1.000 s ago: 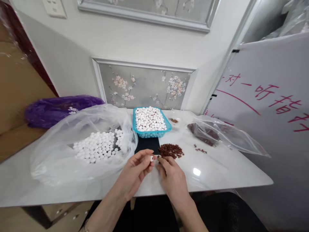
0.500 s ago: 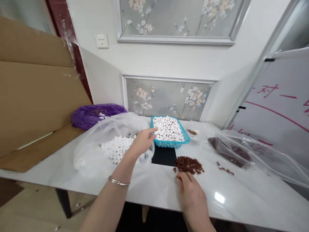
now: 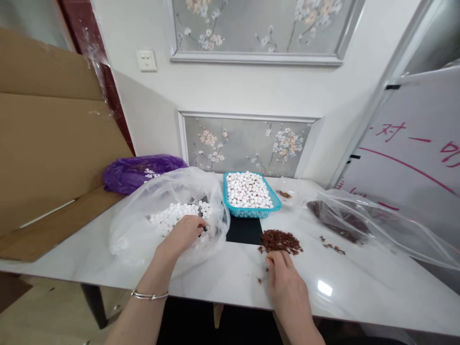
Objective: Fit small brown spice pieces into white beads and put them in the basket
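Note:
My left hand (image 3: 186, 233) reaches into the mouth of a clear plastic bag (image 3: 125, 230), its fingers drawn together over the small white balls (image 3: 168, 215) inside. Whether a ball is between the fingertips cannot be made out. At the near edge of a pile of small reddish-brown pieces (image 3: 282, 241), my right hand (image 3: 287, 285) has thumb and fingers pinched; what they hold, if anything, is hidden. A few loose brown bits lie beside it. A blue plastic basket (image 3: 251, 212) behind the hands is heaped with white balls, several showing brown spots.
A black flat piece (image 3: 244, 231) lies in front of the basket. At the right is a clear bag of brown pieces (image 3: 338, 220), with scattered bits nearby. A purple bag (image 3: 143, 167) and a cardboard box (image 3: 53, 143) stand at left. The table's (image 3: 230, 278) front edge runs below.
My left hand has moved from the basket's left edge down and left into the clear bag. My right hand stays by the brown pile, where loose bits now show beside its fingers.

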A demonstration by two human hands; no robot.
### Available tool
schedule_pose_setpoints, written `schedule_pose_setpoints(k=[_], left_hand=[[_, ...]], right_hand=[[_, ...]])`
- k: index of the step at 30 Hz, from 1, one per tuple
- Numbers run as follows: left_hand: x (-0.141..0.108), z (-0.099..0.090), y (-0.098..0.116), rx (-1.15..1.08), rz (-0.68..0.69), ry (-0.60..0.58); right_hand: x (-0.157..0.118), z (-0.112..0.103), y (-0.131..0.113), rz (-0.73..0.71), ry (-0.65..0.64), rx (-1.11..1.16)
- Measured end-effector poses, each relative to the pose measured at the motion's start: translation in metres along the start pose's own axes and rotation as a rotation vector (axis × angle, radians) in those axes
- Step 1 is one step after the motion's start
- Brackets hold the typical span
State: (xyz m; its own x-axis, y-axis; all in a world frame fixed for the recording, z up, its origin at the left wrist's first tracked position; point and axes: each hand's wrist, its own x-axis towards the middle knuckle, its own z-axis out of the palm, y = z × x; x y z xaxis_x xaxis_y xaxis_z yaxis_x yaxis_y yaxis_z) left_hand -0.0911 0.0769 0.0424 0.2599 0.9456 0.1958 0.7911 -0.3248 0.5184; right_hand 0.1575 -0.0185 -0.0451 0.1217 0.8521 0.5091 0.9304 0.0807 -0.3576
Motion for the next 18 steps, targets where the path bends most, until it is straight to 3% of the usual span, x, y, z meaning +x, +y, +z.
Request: schedule_pose_setpoints(k=[4,7,11,15,18], left_hand=[[0.007,0.004,-0.003,0.120,0.002,-0.081],[0.012,0.006,-0.005,0.163,-0.001,-0.129],[0.014,0.008,-0.007,0.201,-0.003,-0.144],[0.013,0.005,-0.001,0.212,0.000,-0.088],[0.009,-0.004,0.014,0.206,-0.009,0.057]], right_hand=[[0.003,-0.005,-0.001,0.007,0.000,0.058],[0.006,-0.018,-0.002,0.006,0.002,0.258],[0.001,-0.040,-0.002,-0.057,-0.220,0.600],[-0.009,-0.046,-0.007,-0.038,-0.358,0.613],[-0.011,-0.043,-0.012,-0.058,-0.360,0.511]])
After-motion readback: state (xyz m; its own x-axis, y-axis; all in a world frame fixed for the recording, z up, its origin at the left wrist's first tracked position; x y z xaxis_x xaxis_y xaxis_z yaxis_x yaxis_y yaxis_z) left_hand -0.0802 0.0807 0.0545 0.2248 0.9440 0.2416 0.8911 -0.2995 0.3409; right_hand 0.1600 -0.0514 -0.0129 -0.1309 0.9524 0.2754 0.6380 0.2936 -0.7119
